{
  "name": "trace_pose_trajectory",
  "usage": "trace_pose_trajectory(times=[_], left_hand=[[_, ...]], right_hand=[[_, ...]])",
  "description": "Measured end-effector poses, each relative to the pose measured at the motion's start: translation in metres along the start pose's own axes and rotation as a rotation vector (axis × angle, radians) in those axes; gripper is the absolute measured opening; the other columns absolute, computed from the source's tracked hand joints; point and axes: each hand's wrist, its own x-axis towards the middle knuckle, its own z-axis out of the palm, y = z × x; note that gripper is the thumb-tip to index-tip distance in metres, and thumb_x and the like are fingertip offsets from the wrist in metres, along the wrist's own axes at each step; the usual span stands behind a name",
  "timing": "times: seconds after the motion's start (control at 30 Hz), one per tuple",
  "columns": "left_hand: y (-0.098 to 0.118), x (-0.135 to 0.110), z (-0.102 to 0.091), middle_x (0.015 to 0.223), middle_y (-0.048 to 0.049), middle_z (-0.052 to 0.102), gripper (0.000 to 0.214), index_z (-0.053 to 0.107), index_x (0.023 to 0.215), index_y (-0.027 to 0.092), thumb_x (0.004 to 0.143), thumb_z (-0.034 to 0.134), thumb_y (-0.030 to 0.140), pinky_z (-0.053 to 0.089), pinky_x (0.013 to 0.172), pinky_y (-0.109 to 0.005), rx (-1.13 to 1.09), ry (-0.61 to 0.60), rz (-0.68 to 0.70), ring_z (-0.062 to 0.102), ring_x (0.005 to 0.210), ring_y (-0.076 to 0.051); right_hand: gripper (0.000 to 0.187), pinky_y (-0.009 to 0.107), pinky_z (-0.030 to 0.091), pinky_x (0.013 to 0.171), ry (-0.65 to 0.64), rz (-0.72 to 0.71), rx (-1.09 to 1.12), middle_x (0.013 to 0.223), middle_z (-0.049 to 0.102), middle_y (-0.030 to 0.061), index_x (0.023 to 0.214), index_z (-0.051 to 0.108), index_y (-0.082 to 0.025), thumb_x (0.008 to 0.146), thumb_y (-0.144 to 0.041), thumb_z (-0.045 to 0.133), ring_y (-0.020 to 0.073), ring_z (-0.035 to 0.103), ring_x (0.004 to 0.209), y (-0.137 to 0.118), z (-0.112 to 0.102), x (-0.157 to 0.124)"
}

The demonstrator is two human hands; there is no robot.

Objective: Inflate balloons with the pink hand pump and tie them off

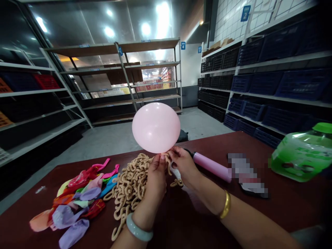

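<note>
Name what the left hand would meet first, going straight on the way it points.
Probably the pink balloon: its underside sits just beyond the left hand, though depth is unclear.

A storeroom, by its look. From two to three o'clock, a white metal rack carries rows of dark blue plastic crates. At nine to ten o'clock, a second rack holds red, orange and dark crates. Tall open shelving stands at eleven o'clock. Blue signs number the area: 2 at one o'clock, 4 at twelve. The floor is plain grey.
</note>
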Motion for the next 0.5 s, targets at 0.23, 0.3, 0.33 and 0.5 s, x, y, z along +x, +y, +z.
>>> trace_pose_trajectory(times=[0.23,0.3,0.33,0.5], left_hand=[[-0.014,-0.003,0.001,0.058,0.0036,0.047,0.029,0.062,0.090,0.018,0.083,0.059,0.046,0.034,0.045,-0.021,0.141,-0.096,-0.036,0.042,0.049,-0.010],[-0.015,-0.005,0.004,0.053,0.0070,0.036,0.029,0.059,0.086,0.018,0.081,0.061,0.047,0.025,0.040,-0.019,0.106,-0.132,-0.113,0.031,0.043,-0.007],[-0.014,-0.006,0.006,0.052,0.0081,0.031,0.030,0.057,0.083,0.018,0.079,0.063,0.047,0.021,0.039,-0.019,0.096,-0.148,-0.142,0.026,0.042,-0.006],[-0.012,-0.004,0.011,0.049,0.0094,0.024,0.040,0.039,0.059,0.018,0.072,0.069,0.043,0.015,0.039,-0.017,0.081,-0.161,-0.192,0.019,0.040,-0.003]], right_hand=[[0.025,0.026,0.042,0.054,0.011,0.074,0.220,0.066,0.060,-0.0010,0.075,0.057,-0.019,0.066,-0.038,0.072,0.0120,0.051,0.054,0.000,-0.007,0.006],[0.024,0.025,0.039,0.051,0.032,0.064,0.200,0.063,0.058,-0.0013,0.073,0.056,-0.020,0.066,-0.038,0.070,0.0113,0.048,0.052,0.002,-0.012,0.011],[0.023,0.025,0.038,0.050,0.044,0.064,0.191,0.062,0.058,-0.0016,0.072,0.056,-0.019,0.066,-0.037,0.070,0.0108,0.047,0.051,0.003,-0.014,0.015],[0.018,0.024,0.036,0.048,0.088,0.046,0.114,0.058,0.056,-0.0032,0.075,0.058,-0.020,0.070,-0.037,0.064,0.0109,0.045,0.050,0.008,-0.022,0.026]])
